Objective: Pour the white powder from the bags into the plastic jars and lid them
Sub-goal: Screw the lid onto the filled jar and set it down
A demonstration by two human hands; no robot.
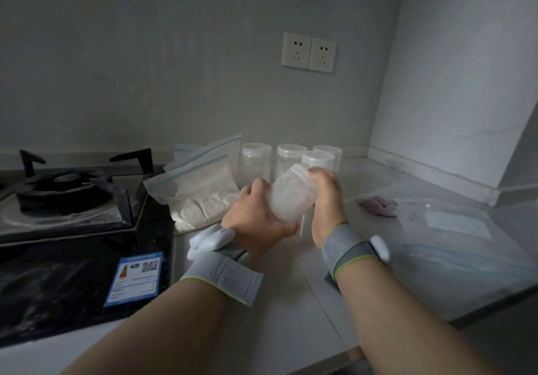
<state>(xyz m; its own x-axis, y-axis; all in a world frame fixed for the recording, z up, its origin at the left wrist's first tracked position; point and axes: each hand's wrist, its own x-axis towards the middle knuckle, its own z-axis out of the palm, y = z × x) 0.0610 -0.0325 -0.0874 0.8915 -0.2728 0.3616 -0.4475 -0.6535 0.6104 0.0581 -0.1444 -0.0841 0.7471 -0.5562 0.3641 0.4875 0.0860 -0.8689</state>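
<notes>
A clear plastic jar (pixel 291 195) with white powder inside is tilted above the counter, its lidded top pointing up and to the right. My left hand (pixel 256 220) wraps its lower body. My right hand (pixel 326 197) grips the jar's lid end. Behind them stand several lidded clear jars (pixel 255 162), some partly hidden by my hands. To the left lies a zip bag (pixel 201 191) holding white powder, with further bags stacked behind it.
A black gas hob (pixel 72 200) with a blue label fills the left. An empty clear bag (pixel 454 223) and a purple cloth (pixel 378 204) lie on the pale counter (pixel 291 302) at right. Two wall sockets (pixel 308 52) sit above.
</notes>
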